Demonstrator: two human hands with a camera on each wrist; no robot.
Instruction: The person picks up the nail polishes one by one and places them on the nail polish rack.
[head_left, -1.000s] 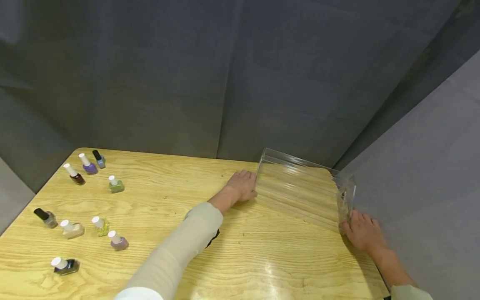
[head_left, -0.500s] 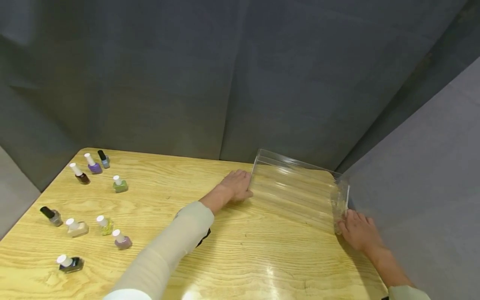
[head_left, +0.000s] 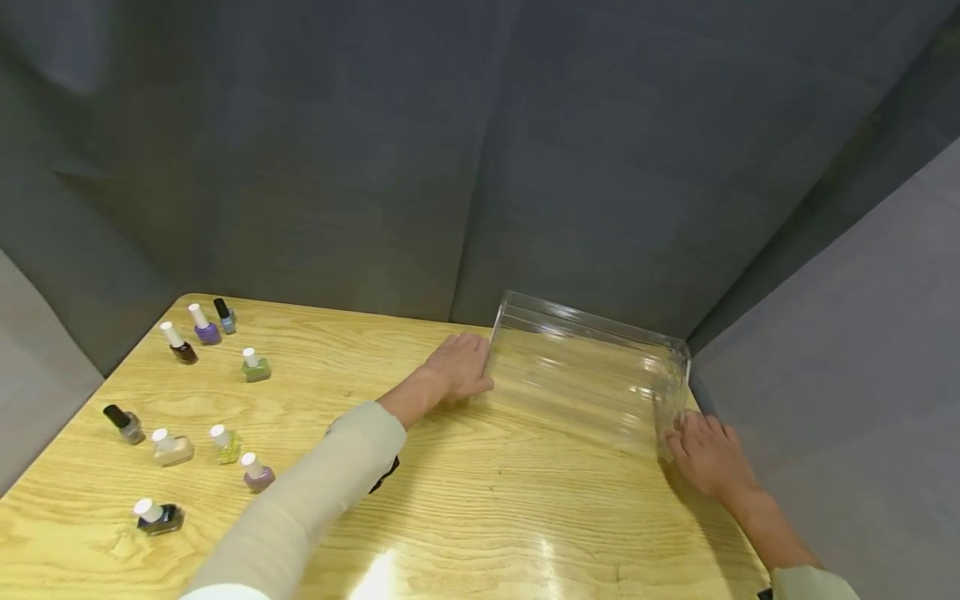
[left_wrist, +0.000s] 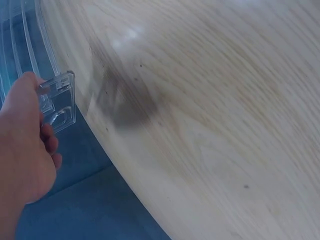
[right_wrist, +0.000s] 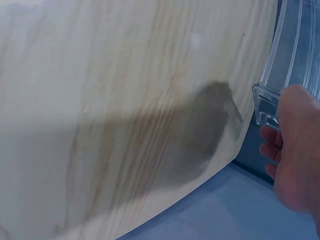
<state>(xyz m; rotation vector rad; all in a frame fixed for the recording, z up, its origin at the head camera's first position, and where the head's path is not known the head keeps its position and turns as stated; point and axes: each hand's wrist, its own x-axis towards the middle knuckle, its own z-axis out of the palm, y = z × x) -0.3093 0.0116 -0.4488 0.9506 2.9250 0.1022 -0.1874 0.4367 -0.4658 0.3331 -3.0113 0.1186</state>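
A clear plastic stepped rack (head_left: pixel 577 379) spans the gap between both hands at the back right of the wooden table. My left hand (head_left: pixel 457 367) grips its left end. In the left wrist view, the thumb lies along the clear end panel (left_wrist: pixel 74 100) with the fingers curled beneath. On the opposite end, my right hand (head_left: pixel 708 454) holds on near the front corner. The right wrist view shows that hand (right_wrist: pixel 300 135) with thumb on top and fingers curled under the rack's edge (right_wrist: pixel 265 105). The rack's far rim stands close to the dark curtain.
Several nail polish bottles stand or lie on the left of the table (head_left: pixel 450 533), among them a green one (head_left: pixel 257 369), a purple one (head_left: pixel 207 333) and a dark one (head_left: pixel 161 521). A dark curtain (head_left: pixel 337 167) hangs behind, a grey one (head_left: pixel 847 375) at right.
Both hands have moved the rack a little to the left across the table, and its tilt has changed slightly. The head view has shifted slightly. The bottles keep their places on the table.
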